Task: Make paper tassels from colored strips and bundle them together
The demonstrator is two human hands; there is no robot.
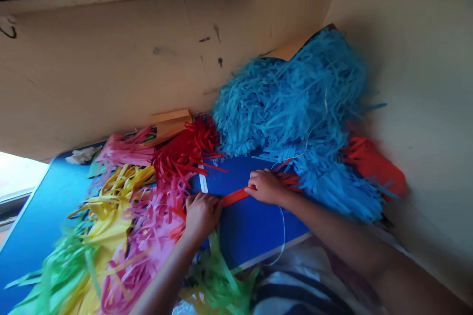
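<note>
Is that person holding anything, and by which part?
An orange paper strip. The right hand holds its narrow middle, short of the loose fringe; the left hand is on it too, gripping or just pressing, I can't tell.

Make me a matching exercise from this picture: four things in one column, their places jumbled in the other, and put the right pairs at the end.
Things:
1. orange strip
2. blue fringe heap
3. yellow fringe
4. white string

Places:
A. between green fringe and pink fringe
B. running past the right hand, showing above and below its wrist
C. spanning from the left hand to the right hand
D. piled up by the wall, beneath part of a brown sheet's edge or beside it; which is unclear

Pairs: 1-C; 2-D; 3-A; 4-B
</note>
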